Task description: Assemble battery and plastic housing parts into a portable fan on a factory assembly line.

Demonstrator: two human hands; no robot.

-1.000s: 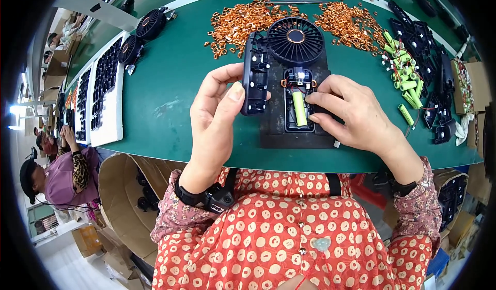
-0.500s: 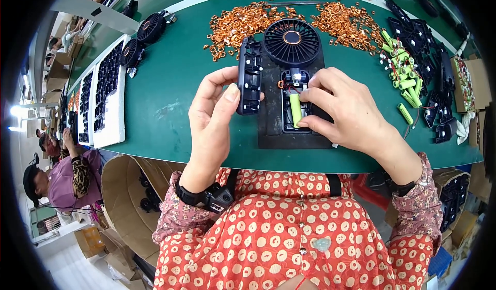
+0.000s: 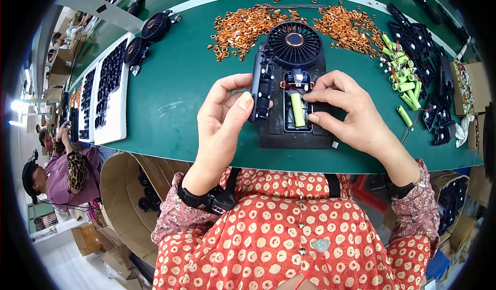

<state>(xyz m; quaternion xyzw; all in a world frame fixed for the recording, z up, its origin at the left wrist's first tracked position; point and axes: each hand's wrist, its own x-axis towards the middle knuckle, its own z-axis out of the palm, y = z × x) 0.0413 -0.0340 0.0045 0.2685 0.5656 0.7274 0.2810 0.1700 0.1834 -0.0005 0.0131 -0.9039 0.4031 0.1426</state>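
Observation:
My left hand [image 3: 221, 122] grips a dark plastic handle cover [image 3: 261, 86] between thumb and fingers, tilted on edge with its ribbed inside showing. Beside it, a dark handheld fan [image 3: 294, 40] lies on a black block [image 3: 276, 139], its handle uncovered. A light green cylindrical battery [image 3: 298, 110] lies lengthwise in the handle, below a small circuit board [image 3: 298, 79] with thin wires. My right hand [image 3: 356, 112] is at the handle's right edge, thumb and index finger apart. The index fingertip is close to the battery's upper end; contact is hard to tell.
Orange copper-coloured parts [image 3: 243, 29] lie in heaps at the back of the green table [image 3: 170, 119]. Green batteries [image 3: 403, 70] and dark shells [image 3: 439, 78] are piled right. White trays [image 3: 111, 119] and fans [image 3: 155, 26] stand left. A co-worker [image 3: 75, 174] is at far left.
The cover has moved right, closer to the fan. My right thumb has come away from the battery's lower end and the hand has shifted slightly right.

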